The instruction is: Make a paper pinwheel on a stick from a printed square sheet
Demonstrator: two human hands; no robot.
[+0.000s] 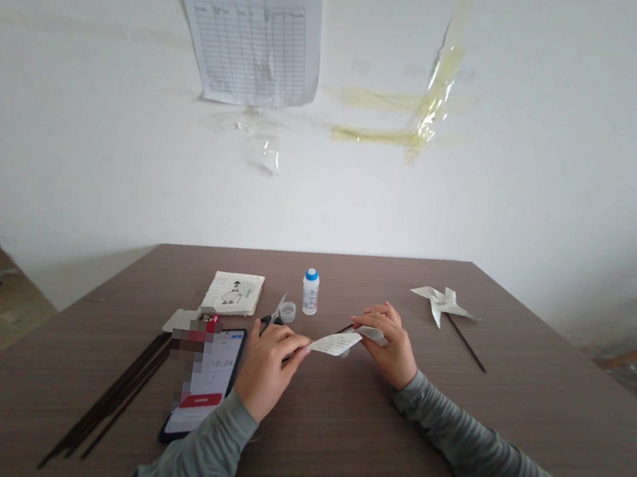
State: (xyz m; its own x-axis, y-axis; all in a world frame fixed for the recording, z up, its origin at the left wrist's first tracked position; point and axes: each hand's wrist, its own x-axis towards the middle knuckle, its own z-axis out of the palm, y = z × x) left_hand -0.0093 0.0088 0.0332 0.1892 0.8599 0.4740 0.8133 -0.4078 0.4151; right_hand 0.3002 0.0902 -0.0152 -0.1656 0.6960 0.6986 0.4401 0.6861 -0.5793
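Note:
A piece of printed white paper (336,343) is held just above the table between my two hands, and part of it curves up near the right fingers. My left hand (273,364) pinches its left corner between thumb and forefinger. At the other side, my right hand (390,345) has its fingers closed on the paper, the thumb hidden beneath. A short length of dark stick (345,328) shows behind the paper by my right fingers; whether it is held cannot be made out. To the right, a paper pinwheel (443,305) on a dark stick lies on the table.
A blue-capped bottle (310,293), a small clear cap (287,311) and scissors (274,315) are beyond my hands. Left of them are a stack of printed paper (234,292), a phone (213,380) and several dark sticks (114,391). The white wall (322,208) borders the table's back edge.

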